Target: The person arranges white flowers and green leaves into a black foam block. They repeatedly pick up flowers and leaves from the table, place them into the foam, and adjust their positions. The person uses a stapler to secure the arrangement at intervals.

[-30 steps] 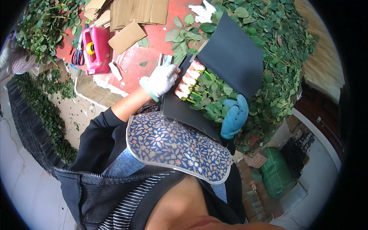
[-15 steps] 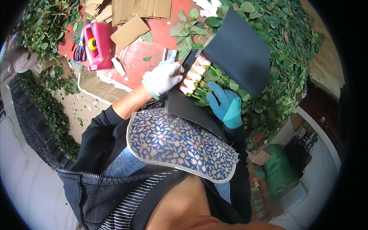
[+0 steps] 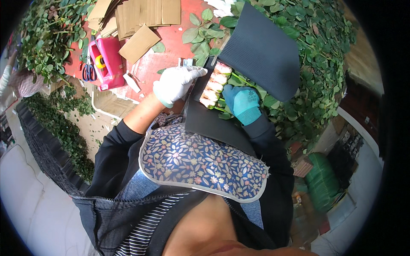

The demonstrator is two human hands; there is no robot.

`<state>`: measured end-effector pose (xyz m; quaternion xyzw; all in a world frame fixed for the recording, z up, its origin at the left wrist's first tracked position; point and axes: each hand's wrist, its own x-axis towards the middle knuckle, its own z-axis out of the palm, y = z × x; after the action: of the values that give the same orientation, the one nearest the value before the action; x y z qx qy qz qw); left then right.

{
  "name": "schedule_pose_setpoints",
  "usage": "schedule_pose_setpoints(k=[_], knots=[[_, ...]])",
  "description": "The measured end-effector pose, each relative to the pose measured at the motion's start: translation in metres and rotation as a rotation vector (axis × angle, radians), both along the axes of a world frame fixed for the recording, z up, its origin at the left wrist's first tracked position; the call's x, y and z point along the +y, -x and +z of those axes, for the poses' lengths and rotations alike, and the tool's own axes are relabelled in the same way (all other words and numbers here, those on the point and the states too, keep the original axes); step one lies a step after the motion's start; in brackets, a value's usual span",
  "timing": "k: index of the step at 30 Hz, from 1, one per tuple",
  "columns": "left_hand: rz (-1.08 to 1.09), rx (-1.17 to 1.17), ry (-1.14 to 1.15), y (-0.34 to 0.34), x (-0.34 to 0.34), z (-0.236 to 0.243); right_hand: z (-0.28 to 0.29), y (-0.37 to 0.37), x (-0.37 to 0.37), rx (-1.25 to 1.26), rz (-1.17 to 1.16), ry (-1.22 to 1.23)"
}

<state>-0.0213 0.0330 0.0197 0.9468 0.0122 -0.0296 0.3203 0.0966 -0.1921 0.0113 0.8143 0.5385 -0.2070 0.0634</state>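
Note:
A row of pale pink roses (image 3: 215, 81) lies with its stems and leaves on a black sheet (image 3: 213, 130), whose ribbed dark grey flap (image 3: 260, 51) is folded back toward the upper right. My left hand (image 3: 175, 85), in a white glove, has its fingers bent at the sheet's left edge, gripping it beside the flower heads. A small metal object (image 3: 187, 62) sits just beyond those fingers, partly hidden. My right hand (image 3: 241, 102), in a blue glove, is curled over the stems just right of the heads, its fingertips partly hidden.
The red table (image 3: 141, 74) holds cardboard pieces (image 3: 145, 17), a pink tape dispenser (image 3: 112, 64) and scissors (image 3: 89, 72). Leafy stems (image 3: 320, 64) are heaped at right and upper left. At far left is another person's sleeve (image 3: 8, 81); at lower right, a green bundle (image 3: 320, 179).
My right hand has left the flap's lower corner, moved up and left onto the stems and curled its fingers. My left hand has shifted slightly but stays at the sheet's edge.

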Motion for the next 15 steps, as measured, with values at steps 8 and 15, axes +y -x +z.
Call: schedule_pose_setpoints(k=[8, 15], knots=[[-0.456, 0.018, -0.273, -0.010, -0.035, -0.002, -0.011, -0.003, -0.005, 0.059, -0.064, -0.012], [-0.442, -0.104, -0.202, -0.011, -0.030, -0.018, -0.003, 0.002, -0.001, -0.064, -0.189, -0.243]])
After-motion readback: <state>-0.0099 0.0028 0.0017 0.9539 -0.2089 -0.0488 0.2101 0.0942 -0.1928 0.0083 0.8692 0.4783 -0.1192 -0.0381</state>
